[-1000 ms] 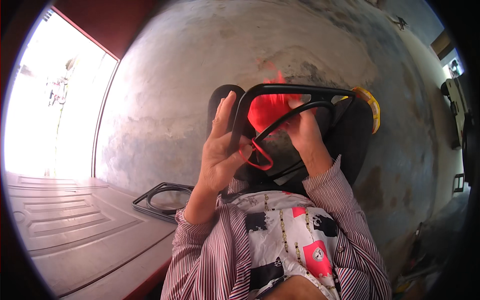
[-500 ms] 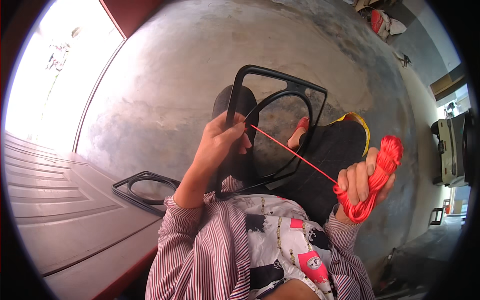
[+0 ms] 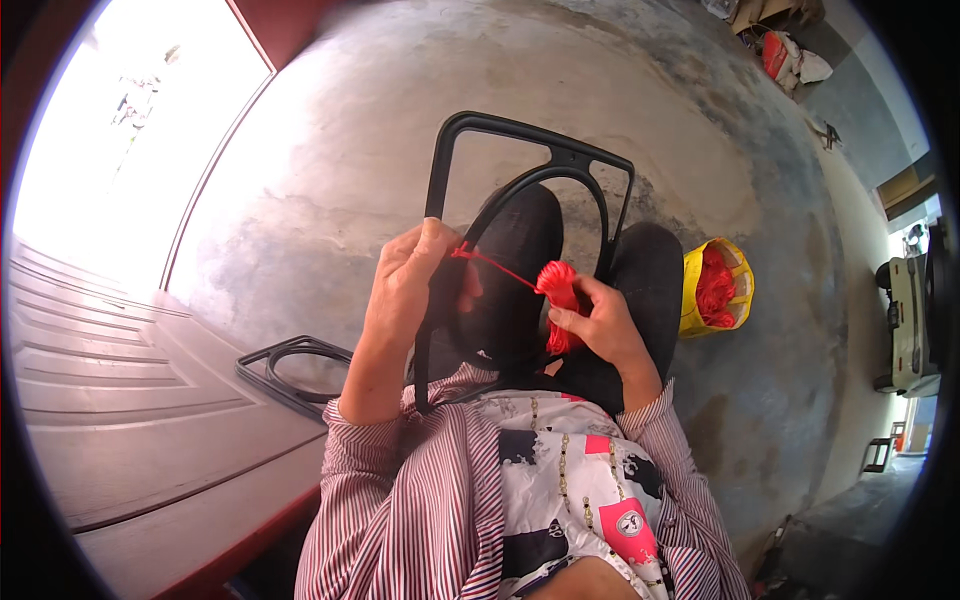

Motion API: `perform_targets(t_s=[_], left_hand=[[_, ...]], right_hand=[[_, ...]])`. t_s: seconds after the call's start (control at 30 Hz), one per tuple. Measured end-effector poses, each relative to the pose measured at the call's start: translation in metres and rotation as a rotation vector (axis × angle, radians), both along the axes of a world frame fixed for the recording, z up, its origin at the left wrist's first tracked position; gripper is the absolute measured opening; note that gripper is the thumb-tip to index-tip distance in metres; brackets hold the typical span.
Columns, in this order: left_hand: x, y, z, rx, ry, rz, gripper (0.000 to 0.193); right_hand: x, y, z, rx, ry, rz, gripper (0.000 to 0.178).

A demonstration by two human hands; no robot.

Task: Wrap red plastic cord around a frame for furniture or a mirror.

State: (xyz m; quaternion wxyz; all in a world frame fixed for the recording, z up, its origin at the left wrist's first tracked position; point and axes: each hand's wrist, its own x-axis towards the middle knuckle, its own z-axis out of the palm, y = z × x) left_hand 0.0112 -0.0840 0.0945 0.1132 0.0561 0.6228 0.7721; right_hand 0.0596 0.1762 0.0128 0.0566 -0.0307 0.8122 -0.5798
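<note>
A black frame (image 3: 597, 152), squarish outside with a ring set inside it, stands tilted over my knees. My left hand (image 3: 405, 275) is closed round the frame's left bar, thumb on top. Red cord (image 3: 507, 269) is looped and knotted on the frame beside my left fingers and runs to a bundled red hank (image 3: 562, 310). That hank is gripped between the thumb and fingers of my right hand (image 3: 606, 325), inside the frame's outline, near its ring. Part of the frame's lower side is hidden by my arms and clothes.
A yellow basket (image 3: 741, 262) with red cord inside stands on the concrete floor right of my knees. More black frames (image 3: 290, 365) lie at my left, by a panelled door (image 3: 110, 390). A vehicle (image 3: 905, 320) shows at the far right.
My right hand has brought the red hank from the far right in towards the frame, shortening the cord span. My right knee has moved inward, and the yellow basket now shows fully.
</note>
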Motion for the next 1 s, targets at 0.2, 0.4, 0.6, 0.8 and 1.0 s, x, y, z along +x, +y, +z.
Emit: perform_targets(t_s=[0.2,0.4,0.6,0.8,1.0], left_hand=[[0.014,-0.005,0.000,-0.030,0.019,0.052,0.048],[0.020,-0.006,-0.001,-0.044,0.029,0.082,0.050],[0.022,-0.006,0.002,-0.045,0.055,0.095,0.051],[0.023,-0.003,0.005,-0.010,0.041,0.082,0.049],[0.023,-0.003,0.003,-0.044,0.083,0.099,0.052]], right_hand=[[-0.035,-0.020,0.017,0.374,0.235,0.005,0.042],[-0.038,-0.059,0.076,0.088,0.595,-0.016,0.017],[-0.048,-0.087,0.098,0.169,0.796,0.159,0.020],[-0.054,-0.088,0.108,0.358,0.968,0.281,0.019],[-0.056,-0.093,0.102,0.431,1.006,0.264,0.016]])
